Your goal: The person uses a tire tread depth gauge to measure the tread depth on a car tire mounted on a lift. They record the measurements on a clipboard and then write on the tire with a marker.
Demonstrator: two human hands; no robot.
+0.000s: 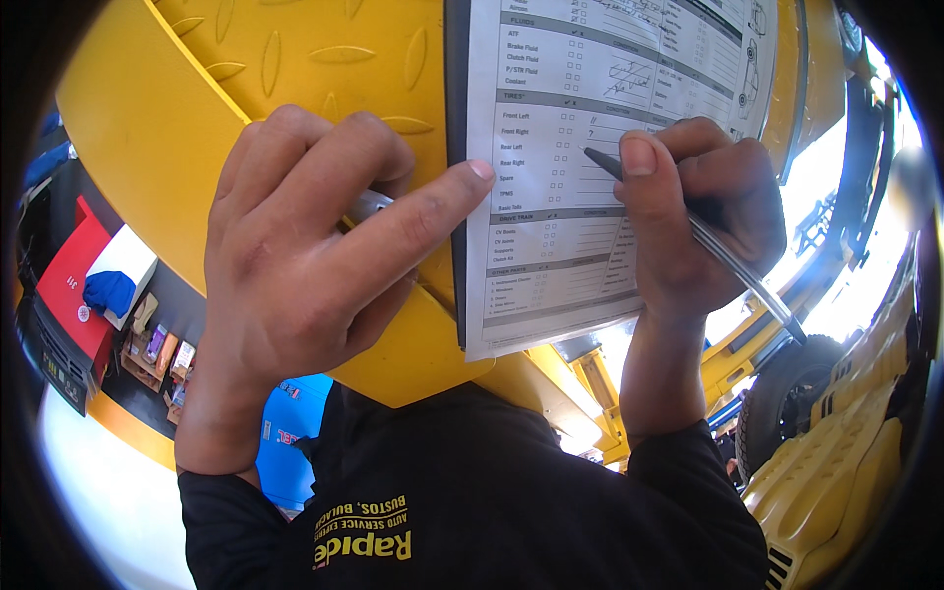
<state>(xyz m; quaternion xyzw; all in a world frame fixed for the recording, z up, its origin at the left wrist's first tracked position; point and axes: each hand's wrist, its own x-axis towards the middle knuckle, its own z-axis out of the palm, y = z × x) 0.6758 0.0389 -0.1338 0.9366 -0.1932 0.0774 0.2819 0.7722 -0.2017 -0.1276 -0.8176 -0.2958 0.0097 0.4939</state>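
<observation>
A printed checklist form (536,285) lies on a dark clipboard (456,118) over a yellow diamond-plate metal surface (324,59). My right hand (703,216) pinches a silver-and-dark pen (742,275), its tip at the form's middle rows beside some handwritten marks. My left hand (305,236) stretches its index finger to the form's left edge and touches it there. The other fingers of that hand are curled around a silvery metal object (369,206); only a small part of it shows, so its kind is hidden.
Yellow metal machinery (728,364) and a black tyre (792,393) stand at the right, near a ribbed yellow panel (836,452). At the left are a red cabinet (74,285), a blue cloth or cap (108,293) and shelves with small boxes (157,354). A blue box (290,442) sits below my left wrist.
</observation>
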